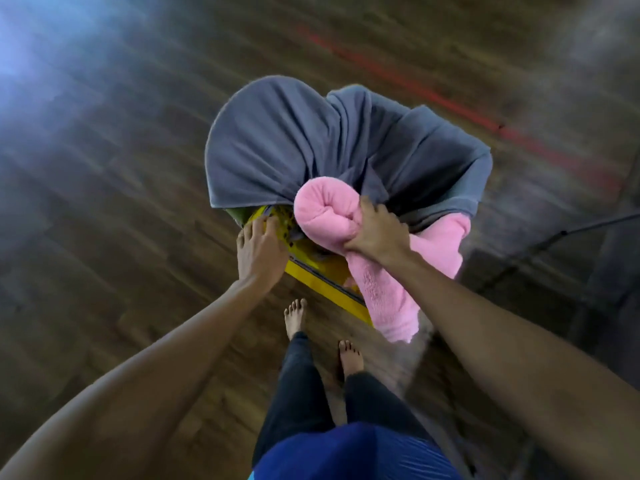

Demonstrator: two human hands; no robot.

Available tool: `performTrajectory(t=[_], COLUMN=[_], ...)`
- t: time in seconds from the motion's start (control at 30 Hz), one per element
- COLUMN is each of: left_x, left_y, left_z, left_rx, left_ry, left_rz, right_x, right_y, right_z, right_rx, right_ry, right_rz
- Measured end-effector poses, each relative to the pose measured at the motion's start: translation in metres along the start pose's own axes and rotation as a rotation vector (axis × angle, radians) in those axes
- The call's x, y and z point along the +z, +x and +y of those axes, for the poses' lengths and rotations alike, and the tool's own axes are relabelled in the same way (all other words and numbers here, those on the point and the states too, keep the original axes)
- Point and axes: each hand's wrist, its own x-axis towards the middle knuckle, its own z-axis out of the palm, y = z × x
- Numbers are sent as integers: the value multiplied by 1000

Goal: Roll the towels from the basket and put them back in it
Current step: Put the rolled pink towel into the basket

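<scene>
A yellow basket point(322, 275) is in front of me above the wooden floor, and my left hand point(258, 249) grips its near rim. A large grey towel point(294, 147) drapes over the basket's far side and hides most of it. My right hand point(375, 233) grips a pink towel point(325, 211) whose upper end is bunched into a thick roll over the basket. The pink towel's loose end hangs down over the basket's right side.
The blurred floor point(104, 202) is dark wood with a red line point(450, 105) running across the upper right. My bare feet point(322, 334) are just behind the basket. A dark cable or rod point(554, 237) lies on the floor at the right.
</scene>
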Motion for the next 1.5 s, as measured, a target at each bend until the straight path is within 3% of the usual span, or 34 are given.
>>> performTrajectory(t=[0.23,0.43,0.6,1.1,1.2,1.37,1.5], left_x=[58,78,82,87,88,85,72], left_y=[54,53,53,52,53,55,53], left_z=[-38,-43,-44,-47,-49,-50,-46], left_rx=[177,175,184,184,193,197,209], left_ry=[62,92,87,154,142,91,-4], left_rz=[-83,-60,-33,-40,-26,-64,-58], right_x=[95,158,208,252,253,211,147], right_y=[59,98,108,127,129,116,48], right_z=[-16,1,20,25,30,22,0], right_rx=[8,-44,13,152,152,246,348], right_ry=[-213,-226,-237,-390,-275,284,611], right_rz=[-140,-153,-237,-175,-186,-281,-120])
